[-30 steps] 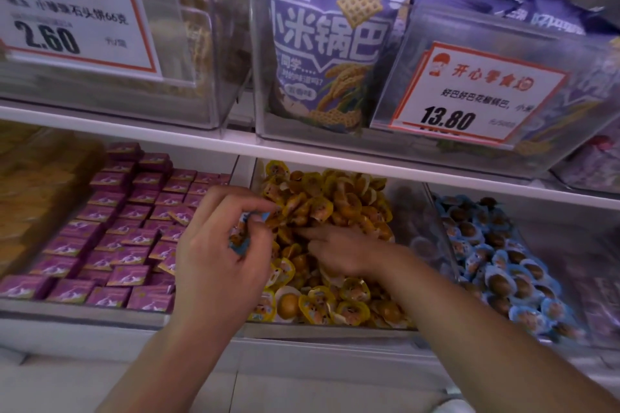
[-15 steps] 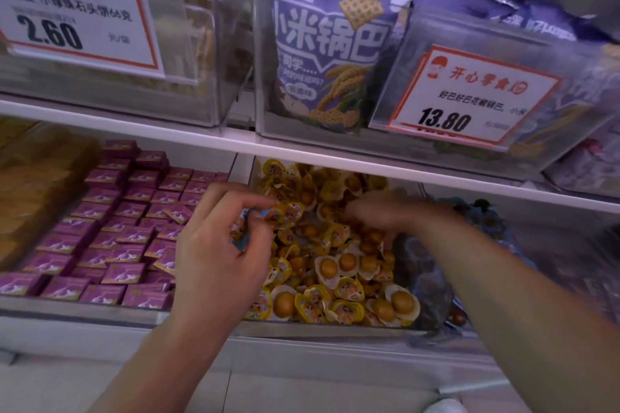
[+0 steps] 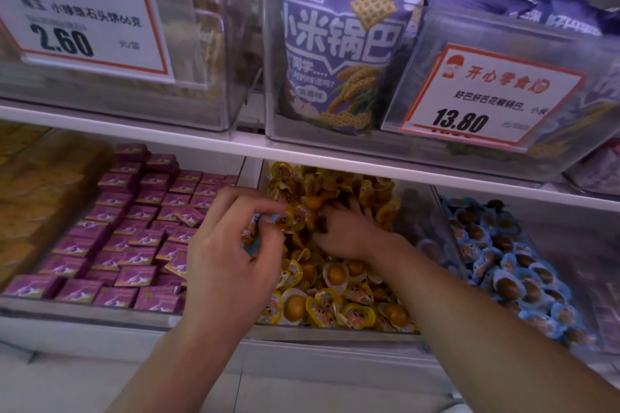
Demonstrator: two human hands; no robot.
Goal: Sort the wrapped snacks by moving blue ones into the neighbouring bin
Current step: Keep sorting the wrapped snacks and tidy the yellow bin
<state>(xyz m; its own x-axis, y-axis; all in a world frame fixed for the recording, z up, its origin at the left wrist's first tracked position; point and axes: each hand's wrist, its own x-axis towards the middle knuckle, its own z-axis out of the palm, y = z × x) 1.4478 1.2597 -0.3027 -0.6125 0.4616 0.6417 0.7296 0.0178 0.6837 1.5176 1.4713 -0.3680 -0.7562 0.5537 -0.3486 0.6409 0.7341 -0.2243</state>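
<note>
Place was a snack shop. White shelf board point(image 3: 201, 139) served as landmark. Above it, clear bins point(image 3: 235, 43) carried price cards: one marked 2.60 point(image 3: 77, 15), another 13.80 point(image 3: 486, 100), beside purple snack bags point(image 3: 335, 54). Below it, open bins held loose goods in bulk: purple packets point(image 3: 127, 235), yellow wrapped snacks point(image 3: 335, 295), blue wrapped snacks point(image 3: 510, 265).
</note>
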